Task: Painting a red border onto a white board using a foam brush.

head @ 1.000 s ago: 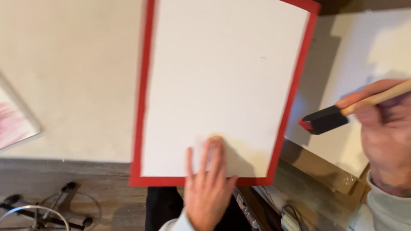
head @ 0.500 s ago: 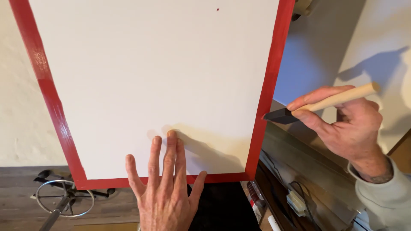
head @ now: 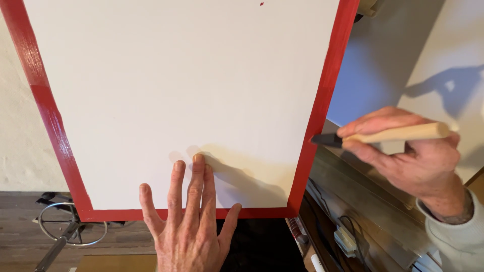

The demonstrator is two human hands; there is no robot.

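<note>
A large white board (head: 181, 95) with a painted red border (head: 322, 100) fills most of the view. My left hand (head: 189, 221) lies flat with fingers spread on its lower edge, fingertips resting on the white area. My right hand (head: 408, 156) grips a foam brush (head: 383, 135) by its pale wooden handle. The brush's dark tip points left and sits just beside the red right edge of the board, about level with its lower third.
A pale wall lies behind the board on the left. A metal rack with cables and small items (head: 348, 236) runs below my right hand. A round metal stand (head: 70, 229) rests on the wooden floor at lower left. A white panel (head: 454, 60) stands at right.
The view has closed in on the board's lower part. My right hand has brought the brush tip leftward up to the red right edge. My left hand stays flat on the bottom edge.
</note>
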